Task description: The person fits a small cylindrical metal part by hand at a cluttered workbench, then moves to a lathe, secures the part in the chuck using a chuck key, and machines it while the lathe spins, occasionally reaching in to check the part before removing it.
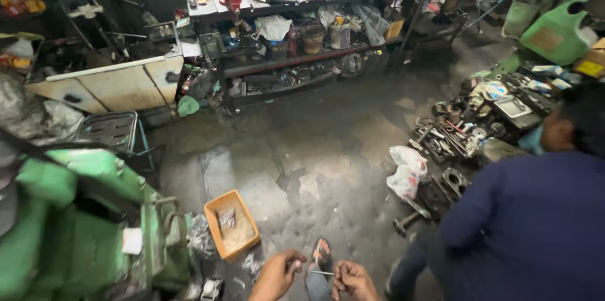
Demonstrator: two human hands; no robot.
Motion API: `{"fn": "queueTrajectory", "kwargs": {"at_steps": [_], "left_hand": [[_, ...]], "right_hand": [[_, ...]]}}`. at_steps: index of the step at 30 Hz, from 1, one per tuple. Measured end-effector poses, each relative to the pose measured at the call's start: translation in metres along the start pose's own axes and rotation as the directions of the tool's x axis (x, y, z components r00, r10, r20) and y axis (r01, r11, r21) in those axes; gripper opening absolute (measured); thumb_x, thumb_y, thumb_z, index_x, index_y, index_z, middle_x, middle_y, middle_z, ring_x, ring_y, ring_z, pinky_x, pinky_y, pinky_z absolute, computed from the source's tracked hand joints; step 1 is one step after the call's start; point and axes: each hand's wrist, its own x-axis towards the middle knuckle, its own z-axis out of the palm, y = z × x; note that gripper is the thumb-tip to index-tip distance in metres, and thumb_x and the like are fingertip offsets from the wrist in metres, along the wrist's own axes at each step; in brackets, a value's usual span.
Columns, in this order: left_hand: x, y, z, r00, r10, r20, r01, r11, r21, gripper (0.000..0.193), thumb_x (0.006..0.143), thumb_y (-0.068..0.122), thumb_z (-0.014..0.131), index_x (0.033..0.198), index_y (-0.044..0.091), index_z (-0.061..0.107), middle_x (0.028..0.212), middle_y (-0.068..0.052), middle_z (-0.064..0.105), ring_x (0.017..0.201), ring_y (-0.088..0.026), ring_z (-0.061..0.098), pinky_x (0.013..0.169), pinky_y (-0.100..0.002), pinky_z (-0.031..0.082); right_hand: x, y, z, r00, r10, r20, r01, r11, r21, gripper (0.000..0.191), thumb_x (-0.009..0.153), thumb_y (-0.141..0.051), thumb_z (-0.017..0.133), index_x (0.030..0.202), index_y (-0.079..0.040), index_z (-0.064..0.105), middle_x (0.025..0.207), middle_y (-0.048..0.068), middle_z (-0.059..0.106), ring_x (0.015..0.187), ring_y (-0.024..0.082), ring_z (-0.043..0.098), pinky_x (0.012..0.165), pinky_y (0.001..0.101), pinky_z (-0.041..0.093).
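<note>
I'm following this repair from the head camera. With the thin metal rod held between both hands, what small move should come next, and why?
Probably bring the thin metal rod up closer. The left hand and right hand pinch its ends low at the picture's bottom edge, above a sandalled foot, so it shows small and unclear.

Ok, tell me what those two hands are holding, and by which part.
A thin metal rod spans the two hands: the left hand pinches one end, the right hand the other. What the rod is cannot be told.
</note>
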Motion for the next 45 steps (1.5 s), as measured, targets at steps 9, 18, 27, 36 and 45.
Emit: {"fn": "queueTrajectory", "kwargs": {"at_steps": [9, 18, 27, 36, 45], "left_hand": [[0.145, 0.088, -0.064, 0.994, 0.052, -0.095, -0.071, 0.977, -0.200, 0.013, 0.091, 0.009, 0.073, 0.102, 0.005, 0.078, 0.086, -0.005, 0.073, 0.075, -0.012, 0.066, 0.070, -0.028, 0.055], [0.238, 0.160, -0.046, 0.985, 0.159, -0.066, -0.169, 0.967, -0.191, 0.019, 0.085, 0.009, 0.078, 0.104, 0.008, 0.081, 0.088, -0.004, 0.074, 0.081, -0.013, 0.068, 0.072, -0.028, 0.054], [0.356, 0.132, -0.059, 0.995, 0.046, 0.088, 0.009, 0.837, -0.546, 0.019, 0.096, 0.013, 0.068, 0.111, 0.006, 0.077, 0.089, -0.001, 0.073, 0.079, -0.007, 0.069, 0.074, -0.025, 0.056], [0.473, 0.143, -0.211, 0.951, 0.261, -0.168, -0.289, 0.941, -0.174, 0.019, 0.082, 0.000, 0.079, 0.100, 0.007, 0.081, 0.085, -0.005, 0.074, 0.076, -0.011, 0.071, 0.067, -0.027, 0.056], [0.617, 0.160, -0.256, 0.976, 0.210, -0.053, -0.212, 0.879, -0.428, 0.022, 0.080, -0.004, 0.080, 0.101, 0.001, 0.080, 0.092, -0.008, 0.078, 0.086, -0.013, 0.076, 0.077, -0.026, 0.061]], "right_hand": [[0.134, -0.152, 0.003, 0.985, -0.173, 0.005, 0.172, 0.976, -0.135, 0.011, 0.088, -0.012, 0.060, 0.085, -0.003, 0.055, 0.070, 0.006, 0.054, 0.062, 0.017, 0.053, 0.060, 0.0318, 0.046], [0.144, -0.265, -0.050, 0.987, -0.133, 0.093, 0.157, 0.924, -0.348, 0.029, 0.104, -0.026, 0.053, 0.086, -0.003, 0.056, 0.071, 0.005, 0.053, 0.068, 0.017, 0.056, 0.068, 0.0323, 0.051], [0.231, -0.288, -0.104, 0.952, -0.306, 0.027, 0.291, 0.870, -0.399, 0.034, 0.105, -0.031, 0.053, 0.087, -0.002, 0.057, 0.072, 0.004, 0.054, 0.066, 0.016, 0.057, 0.063, 0.0325, 0.052], [0.406, -0.380, -0.039, 0.981, -0.193, 0.035, 0.163, 0.703, -0.692, 0.023, 0.101, -0.009, 0.048, 0.085, -0.001, 0.061, 0.069, 0.004, 0.060, 0.063, 0.011, 0.061, 0.060, 0.0286, 0.053], [0.529, -0.464, -0.030, 0.972, -0.229, 0.052, 0.203, 0.710, -0.675, 0.026, 0.078, 0.013, 0.039, 0.086, 0.001, 0.061, 0.077, 0.006, 0.061, 0.069, 0.014, 0.061, 0.066, 0.0288, 0.052]]}}
